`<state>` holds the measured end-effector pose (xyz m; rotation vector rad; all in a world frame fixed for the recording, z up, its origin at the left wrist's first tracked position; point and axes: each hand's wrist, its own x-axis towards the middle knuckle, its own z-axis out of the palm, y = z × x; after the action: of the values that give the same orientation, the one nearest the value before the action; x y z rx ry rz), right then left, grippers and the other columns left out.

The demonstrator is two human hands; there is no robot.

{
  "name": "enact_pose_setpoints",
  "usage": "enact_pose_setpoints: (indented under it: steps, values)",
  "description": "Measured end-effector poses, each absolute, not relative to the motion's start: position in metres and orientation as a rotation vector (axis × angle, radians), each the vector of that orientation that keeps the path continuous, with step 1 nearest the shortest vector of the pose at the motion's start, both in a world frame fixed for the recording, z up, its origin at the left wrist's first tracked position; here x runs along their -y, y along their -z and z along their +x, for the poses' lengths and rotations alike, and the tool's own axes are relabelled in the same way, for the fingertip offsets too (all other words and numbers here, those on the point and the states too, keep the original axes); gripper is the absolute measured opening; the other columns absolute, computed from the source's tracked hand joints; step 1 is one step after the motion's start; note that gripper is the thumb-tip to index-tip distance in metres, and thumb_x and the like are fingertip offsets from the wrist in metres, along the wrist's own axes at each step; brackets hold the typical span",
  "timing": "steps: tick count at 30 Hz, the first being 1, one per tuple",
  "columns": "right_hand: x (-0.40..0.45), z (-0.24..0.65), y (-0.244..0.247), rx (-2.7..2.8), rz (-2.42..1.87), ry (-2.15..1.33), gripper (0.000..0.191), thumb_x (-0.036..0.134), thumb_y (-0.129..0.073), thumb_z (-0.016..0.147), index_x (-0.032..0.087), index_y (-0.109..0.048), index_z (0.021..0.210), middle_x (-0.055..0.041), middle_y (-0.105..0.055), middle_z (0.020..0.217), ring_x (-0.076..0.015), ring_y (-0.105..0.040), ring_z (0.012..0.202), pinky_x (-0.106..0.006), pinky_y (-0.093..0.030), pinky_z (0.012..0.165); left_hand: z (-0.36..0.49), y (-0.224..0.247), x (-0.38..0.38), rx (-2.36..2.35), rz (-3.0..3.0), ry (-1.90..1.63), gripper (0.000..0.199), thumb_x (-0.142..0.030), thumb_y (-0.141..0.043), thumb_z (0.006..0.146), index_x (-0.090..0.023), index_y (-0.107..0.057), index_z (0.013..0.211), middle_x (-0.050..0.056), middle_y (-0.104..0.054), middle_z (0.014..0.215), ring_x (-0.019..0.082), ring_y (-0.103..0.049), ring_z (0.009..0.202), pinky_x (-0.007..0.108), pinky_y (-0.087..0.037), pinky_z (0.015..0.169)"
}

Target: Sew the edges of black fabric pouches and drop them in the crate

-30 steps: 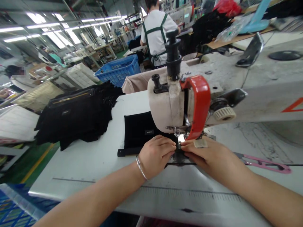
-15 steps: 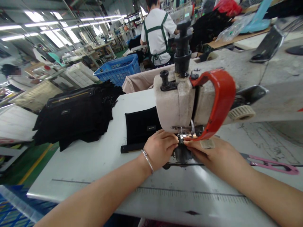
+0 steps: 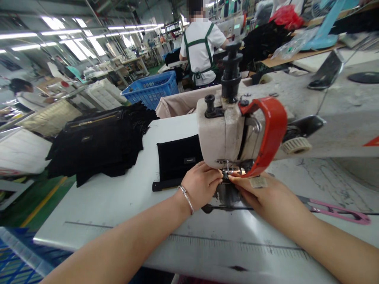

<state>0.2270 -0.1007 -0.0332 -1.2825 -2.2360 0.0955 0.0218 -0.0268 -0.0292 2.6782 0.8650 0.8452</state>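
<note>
White table [image 3: 118, 197] bears one sewing machine [image 3: 214, 136], one black panel [image 3: 173, 157]. Left hand [image 3: 203, 183] reaches forward, pinching the panel; right hand [image 3: 262, 193] faces it, grip unclear.

From my remote seat I can't read the small dark rectangular label [image 3: 190, 160] on the flat black fabric panel [image 3: 170, 157], whose right part is hidden behind the off-white sewing-machine head [image 3: 214, 134] and the bare left hand [image 3: 199, 183]. Whatever sits between that hand and the bare right hand [image 3: 269, 192] is too small for me to make out. The glossy red curved guard [image 3: 276, 130] covers a bit of the latter; the lower-left blue plastic crate [image 3: 25, 251] runs off my view
</note>
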Motion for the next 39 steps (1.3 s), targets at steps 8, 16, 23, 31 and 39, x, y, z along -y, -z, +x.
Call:
enact_pose_setpoints:
  steps: [8,16,23,31,39]
  values:
    - [0.100,0.227,0.038,2.214,-1.260,-0.111,0.040,0.008,-0.050,0.085,0.021,-0.058,0.122,-0.0112,-0.064,0.114,-0.0254,-0.061,0.098,-0.044,-0.055,0.080,0.022,0.031,0.027,-0.867,2.675,-0.881,0.009,-0.017,-0.061,0.085,-0.020,-0.069,0.086,0.003,-0.071,0.088,0.018,-0.063,0.088,0.035,-0.054,0.083]
    - [0.102,0.224,0.035,2.192,-1.278,-0.186,0.042,0.004,-0.048,0.085,0.019,-0.056,0.123,-0.0111,-0.064,0.111,-0.0250,-0.061,0.096,-0.043,-0.055,0.079,0.021,0.031,0.027,-0.881,2.639,-0.901,0.009,-0.014,-0.065,0.081,-0.020,-0.069,0.085,0.002,-0.070,0.086,0.019,-0.063,0.086,0.033,-0.054,0.080]
    - [0.101,0.225,0.038,2.204,-1.294,-0.168,0.039,0.007,-0.048,0.087,0.019,-0.057,0.123,-0.0109,-0.064,0.112,-0.0250,-0.059,0.096,-0.043,-0.054,0.080,0.022,0.032,0.025,-0.899,2.645,-0.858,0.008,-0.016,-0.063,0.083,-0.019,-0.069,0.085,0.003,-0.070,0.088,0.019,-0.062,0.089,0.033,-0.052,0.082]
    - [0.102,0.227,0.041,2.214,-1.291,-0.217,0.028,0.012,-0.048,0.089,0.021,-0.063,0.112,-0.0096,-0.063,0.117,-0.0254,-0.058,0.103,-0.043,-0.052,0.085,0.020,0.031,0.029,-0.884,2.655,-0.796,0.005,-0.018,-0.065,0.084,-0.021,-0.068,0.086,0.001,-0.071,0.092,0.016,-0.062,0.090,0.029,-0.050,0.087]
    - [0.098,0.235,0.043,2.212,-1.300,-0.182,0.028,0.018,-0.046,0.092,0.022,-0.059,0.117,-0.0087,-0.061,0.120,-0.0242,-0.058,0.105,-0.043,-0.050,0.089,0.023,0.032,0.021,-0.879,2.687,-0.667,0.011,-0.021,-0.059,0.088,-0.019,-0.068,0.093,0.003,-0.069,0.097,0.018,-0.060,0.095,0.032,-0.046,0.091]
